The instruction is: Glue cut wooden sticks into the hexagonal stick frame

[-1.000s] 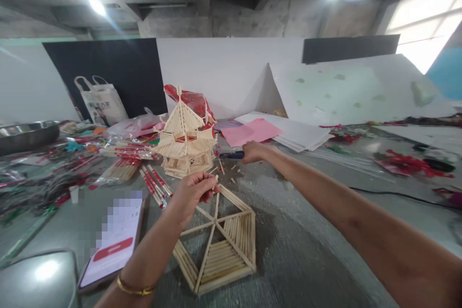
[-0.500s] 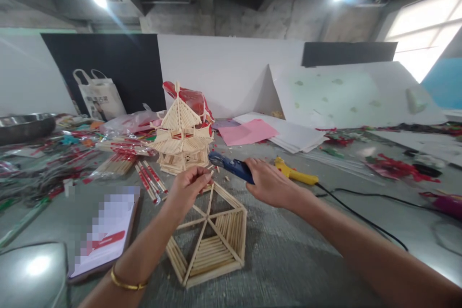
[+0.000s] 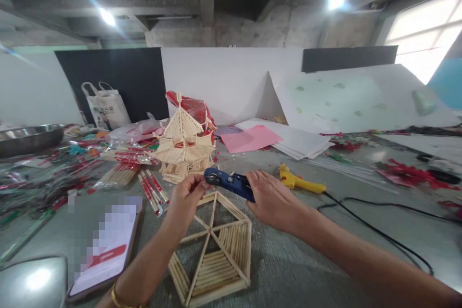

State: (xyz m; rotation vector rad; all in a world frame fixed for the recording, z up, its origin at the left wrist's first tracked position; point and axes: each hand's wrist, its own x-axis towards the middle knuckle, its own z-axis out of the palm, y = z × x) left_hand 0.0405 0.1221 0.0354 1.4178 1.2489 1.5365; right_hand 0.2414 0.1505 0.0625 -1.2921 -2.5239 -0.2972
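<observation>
My left hand (image 3: 188, 196) is closed in a pinch at the head of a blue hand tool. A small wooden stick showed at these fingertips a moment ago; now the fingers and tool mostly hide it. The blue tool, which looks like a cutter (image 3: 231, 184), is gripped by my right hand (image 3: 271, 200) and points left. Below both hands lies a hexagonal frame of wooden sticks (image 3: 249, 250) with spokes meeting at its centre. Some of its wedges are filled with rows of sticks, others are open. Behind my left hand stands a tiered stick pagoda (image 3: 184, 147).
A yellow glue gun (image 3: 303, 184) with a black cord lies right of my right hand. On the left are a phone (image 3: 108, 255), wrapped red-and-white stick packs (image 3: 153, 190) and a metal bowl (image 3: 31, 139). Pink paper (image 3: 250, 138) and white sheets (image 3: 299, 142) lie behind.
The blue cutter's head has come up against my left fingertips, where a small gap with the stick showed before. The whole view has shifted slightly, with the table lower in the picture.
</observation>
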